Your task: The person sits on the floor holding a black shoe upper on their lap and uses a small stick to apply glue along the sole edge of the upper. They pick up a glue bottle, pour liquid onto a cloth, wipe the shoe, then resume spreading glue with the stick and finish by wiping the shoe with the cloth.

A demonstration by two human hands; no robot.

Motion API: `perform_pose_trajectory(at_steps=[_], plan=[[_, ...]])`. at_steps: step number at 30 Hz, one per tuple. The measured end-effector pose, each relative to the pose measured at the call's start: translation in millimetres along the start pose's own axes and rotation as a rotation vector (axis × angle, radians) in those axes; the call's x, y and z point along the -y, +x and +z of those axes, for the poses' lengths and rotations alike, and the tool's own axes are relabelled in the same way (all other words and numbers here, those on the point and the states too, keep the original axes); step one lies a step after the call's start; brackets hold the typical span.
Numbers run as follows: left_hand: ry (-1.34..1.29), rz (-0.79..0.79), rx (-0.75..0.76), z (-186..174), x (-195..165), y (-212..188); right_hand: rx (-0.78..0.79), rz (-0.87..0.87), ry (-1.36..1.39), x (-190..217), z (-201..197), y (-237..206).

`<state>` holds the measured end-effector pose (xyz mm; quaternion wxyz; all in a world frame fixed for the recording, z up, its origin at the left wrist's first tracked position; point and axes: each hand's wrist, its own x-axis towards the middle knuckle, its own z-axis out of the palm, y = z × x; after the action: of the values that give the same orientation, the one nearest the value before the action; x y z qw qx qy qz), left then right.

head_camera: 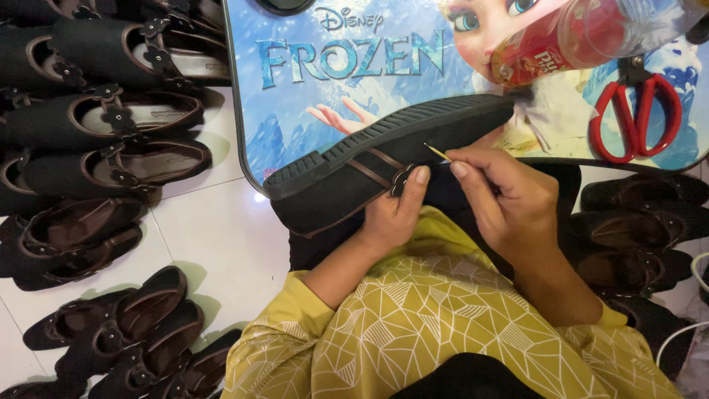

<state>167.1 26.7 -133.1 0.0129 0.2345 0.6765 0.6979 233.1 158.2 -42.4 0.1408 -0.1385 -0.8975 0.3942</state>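
L hand point(395, 214) holds black shoe point(384, 159) over white tile floor point(214, 244); more shoes point(111, 148) nearby.

Left hand point(395, 214): grips black shoe point(369, 166), sole up, thumb on its flower trim. Right hand point(506, 196): pinches thin stick point(437, 153) against the shoe. Red scissors point(636, 118) on picture tray point(295, 111). Shoe rows point(111, 148) on floor point(221, 244).

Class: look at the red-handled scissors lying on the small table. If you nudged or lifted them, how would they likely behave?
The red-handled scissors lie flat on the table, so they would probably slide rather than roll or tip. Their handles look like rigid plastic, so they would likely stay stiff when lifted. The table's glossy printed top may let them skid easily.
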Motion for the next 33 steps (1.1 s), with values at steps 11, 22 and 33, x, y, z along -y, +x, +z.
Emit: perform_pose_trajectory(at_steps=[11, 22, 33], plan=[[-0.015, 0.000, 0.019, 1, 6, 1, -0.070, -0.182, -0.147, 9, -3, 9], [0.047, 0.001, 0.013, -3, 4, 2, -0.078, 0.052, 0.031, 9, 2, 9], [0.085, 0.024, 0.041, -10, 7, 2, 0.022, -0.044, -0.033, 14, 3, 16]])
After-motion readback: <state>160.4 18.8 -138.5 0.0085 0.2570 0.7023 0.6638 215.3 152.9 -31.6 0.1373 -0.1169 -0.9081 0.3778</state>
